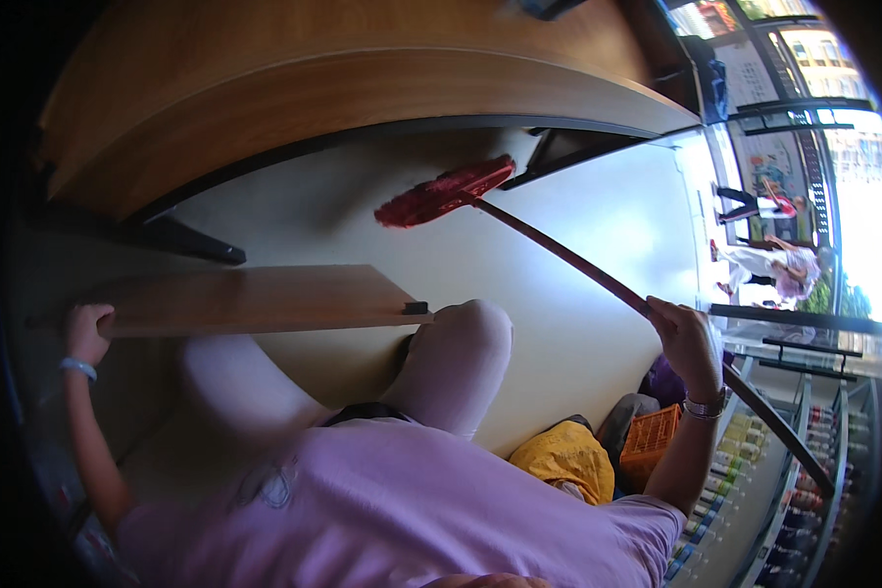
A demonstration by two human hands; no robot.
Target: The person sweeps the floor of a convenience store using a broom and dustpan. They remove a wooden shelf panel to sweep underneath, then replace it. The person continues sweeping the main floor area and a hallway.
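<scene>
My right hand [686, 343] is closed around the long handle of a red broom [451, 191]. The bristled head lies on the floor beside the table's dark leg, while the rear of the handle sticks out behind my wrist. With my left hand [89, 333] I grip the left end of a brown wooden board [255, 302], which stretches level across the front of my knees. A small black fitting [416, 308] sits at the board's right end. What supports the board below is hidden.
A large wooden table [392, 83] with a dark frame and legs [198, 240] spans the far side. At right lie a yellow cloth bundle [565, 459] and an orange crate [649, 439], near shelves of bottles [740, 451]. People [769, 267] show beyond the glass.
</scene>
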